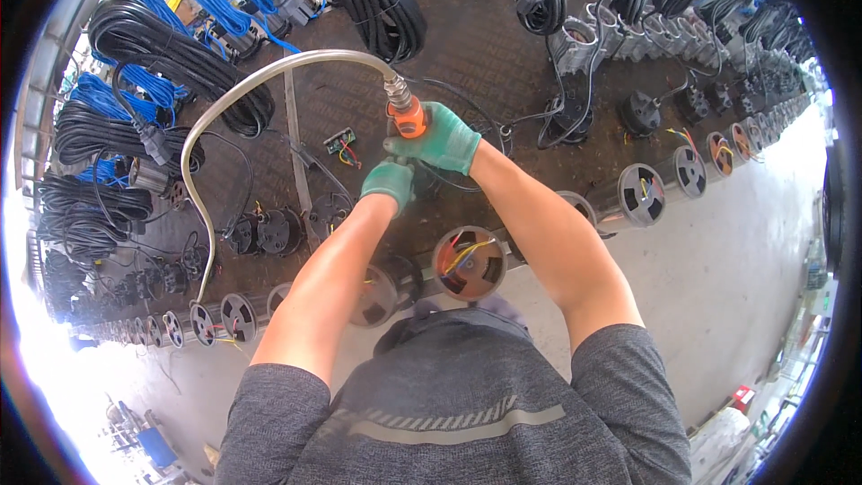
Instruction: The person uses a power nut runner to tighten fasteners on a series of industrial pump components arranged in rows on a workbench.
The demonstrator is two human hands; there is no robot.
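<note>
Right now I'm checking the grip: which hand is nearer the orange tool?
Right. The right hand wraps the orange tool; the left hand sits just below it, apart.

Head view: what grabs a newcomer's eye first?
Dead centre, the right hand in a green glove grips an orange-handled tool fed by a curved silver metal hose arcing in from the left, while the left hand in a green glove steadies something dark beneath it. A row of open-ended metal cylinders with coloured wires inside curves along the bench's near edge, and coils of black and blue cable lie behind.
</note>
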